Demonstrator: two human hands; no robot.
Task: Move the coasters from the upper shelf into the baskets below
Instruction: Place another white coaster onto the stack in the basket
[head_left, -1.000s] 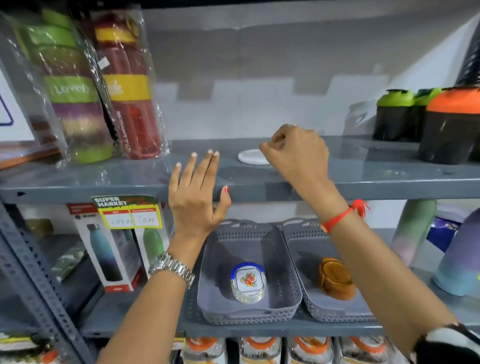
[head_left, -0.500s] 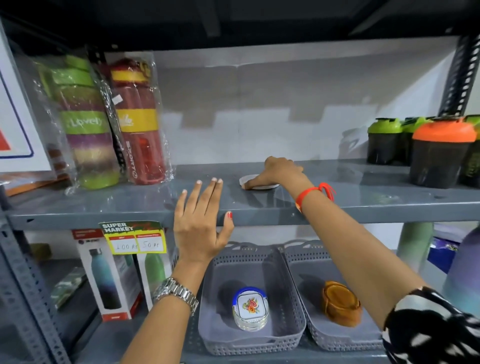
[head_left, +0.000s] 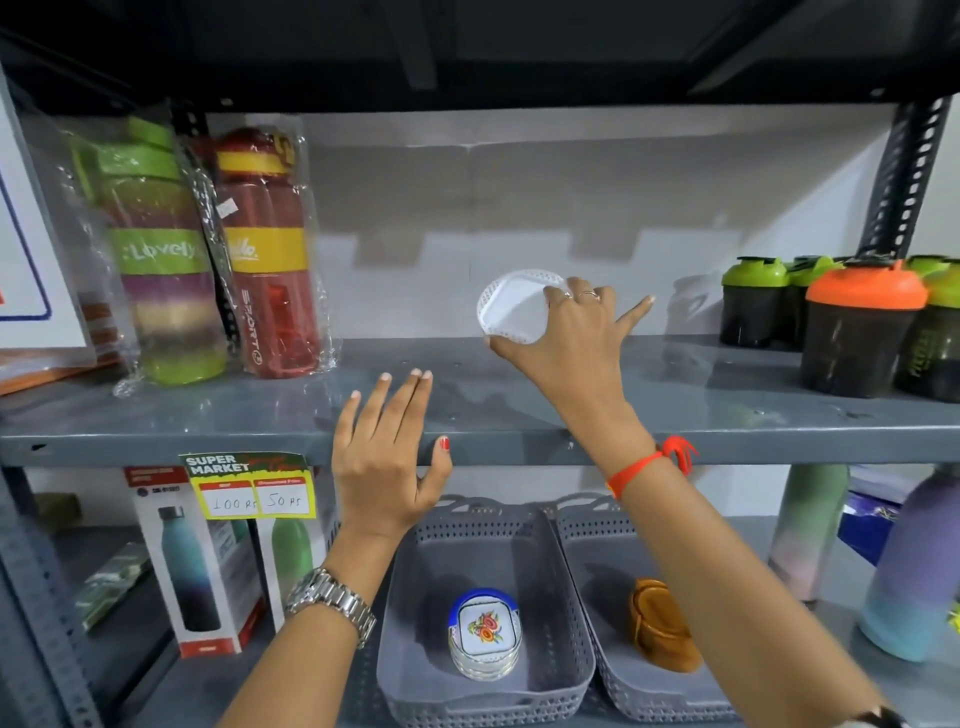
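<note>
upper shelf (head_left: 727, 415): one white coaster (head_left: 511, 306) found, raised clear of the shelf surface and tilted on edge, face toward the camera. the right hand (head_left: 569, 338) is closed on it, thumb under the lower rim and fingers over the right edge, little finger splayed out. no other coaster is visible on this shelf; the stretch behind the wrapped bottles (head_left: 208, 249) at left and the shaker cups (head_left: 857, 317) at right is partly screened, so a further one there cannot be ruled out.

left hand (head_left: 387, 457): open, fingers extended, holding nothing, positioned in front of the shelf's front edge. whether it touches the edge cannot be told.

lower shelf: two grey baskets side by side, touching. the left basket (head_left: 415, 597) holds a stack of floral coasters (head_left: 484, 636) with a blue-rimmed one on top. the right basket (head_left: 587, 561) holds a brown coaster set (head_left: 662, 626), partly hidden by the right forearm.

assessment: task well advanced. both baskets already hold coasters; the white coaster is lifted but not yet delivered. remaining work, as judged: lower it past the shelf edge into one of the baskets and release. which basket is intended cannot be determined.
</note>
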